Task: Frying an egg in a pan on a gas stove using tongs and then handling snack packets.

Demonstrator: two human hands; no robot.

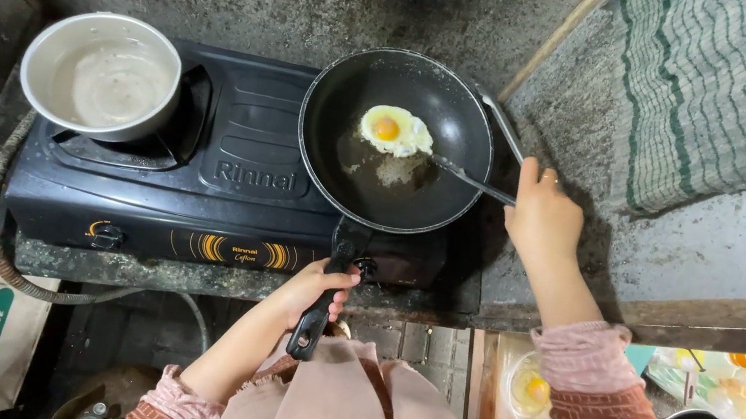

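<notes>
Black frying pan [392, 157] on stove's [227, 175] right burner, fried egg [395, 130] inside. Left hand [311, 292] wrapped around pan handle [327, 293], front of stove. Right hand [542, 213] grips spatula [469, 177], right of pan, tip beside egg. Metal pot [101, 75] on left burner.

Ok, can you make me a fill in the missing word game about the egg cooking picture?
1. The left hand holds the black pan by its ____.
2. In the pan lies one fried ____.
3. The right hand holds a metal spatula whose tip is inside the ____.
4. On the stove, the burner beside the pan carries a metal ____.

Missing words: handle; egg; pan; pot
</notes>
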